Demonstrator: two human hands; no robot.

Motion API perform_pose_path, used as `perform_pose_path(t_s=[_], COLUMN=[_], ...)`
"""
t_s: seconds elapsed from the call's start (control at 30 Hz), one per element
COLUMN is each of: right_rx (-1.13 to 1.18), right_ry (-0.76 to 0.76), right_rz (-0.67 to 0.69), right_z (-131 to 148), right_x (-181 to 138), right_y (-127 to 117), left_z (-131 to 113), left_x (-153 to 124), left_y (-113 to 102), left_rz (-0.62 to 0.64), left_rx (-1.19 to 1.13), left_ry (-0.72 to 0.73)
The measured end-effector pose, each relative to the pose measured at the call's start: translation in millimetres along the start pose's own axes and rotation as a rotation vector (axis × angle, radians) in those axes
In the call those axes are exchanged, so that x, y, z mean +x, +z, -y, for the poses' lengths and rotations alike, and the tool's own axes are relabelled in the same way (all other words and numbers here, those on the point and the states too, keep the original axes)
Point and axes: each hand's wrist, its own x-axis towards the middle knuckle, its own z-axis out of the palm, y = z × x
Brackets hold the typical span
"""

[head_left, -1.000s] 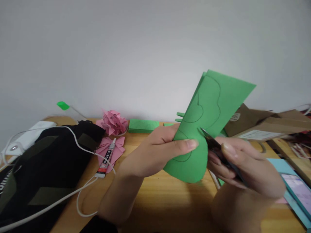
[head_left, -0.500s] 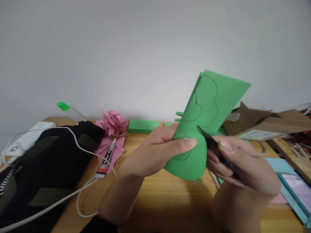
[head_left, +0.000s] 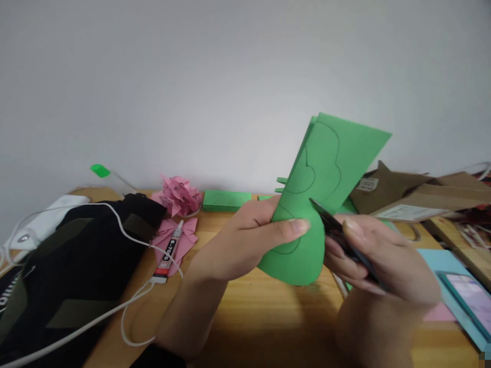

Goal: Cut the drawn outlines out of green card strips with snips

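A folded piece of green paper [head_left: 345,148] with curved pencil outlines is held up above the table, its lower end cut to a rounded edge. My left hand [head_left: 257,230] pinches it from the left, thumb on the front and fingers behind. In my right hand [head_left: 379,255] are dark scissors [head_left: 333,225], gripped at the handles. One blade lies across the front of the paper, its tip near the middle, below the drawn curves. The other blade is hidden by the paper.
A pink paper flower [head_left: 178,194] and a glue tube [head_left: 169,255] on pink paper lie left. Folded green paper [head_left: 226,200] rests by the wall. A black garment [head_left: 76,286] and white cable [head_left: 115,214] fill the left. Right are brown packaging [head_left: 418,191] and a phone [head_left: 468,296].
The green paper, with both hands and the scissors, has shifted very slightly left. The blade stays at about the same place on the paper.
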Motion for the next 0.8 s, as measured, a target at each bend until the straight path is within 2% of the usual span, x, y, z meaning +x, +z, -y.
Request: perform_pose_path(t_s=[0.2, 0.8], right_rx=[0.051, -0.014], right_ry=[0.052, -0.012], right_rz=[-0.013, -0.005], right_z=[-0.3, 0.8], right_x=[-0.9, 0.1], right_y=[-1.6, -0.1], left_z=[-0.2, 1.3], left_x=[-0.2, -0.6], left_y=[-0.8, -0.8], left_rz=[0.03, 0.022], left_rx=[-0.029, -0.041], left_ry=[0.023, 0.01])
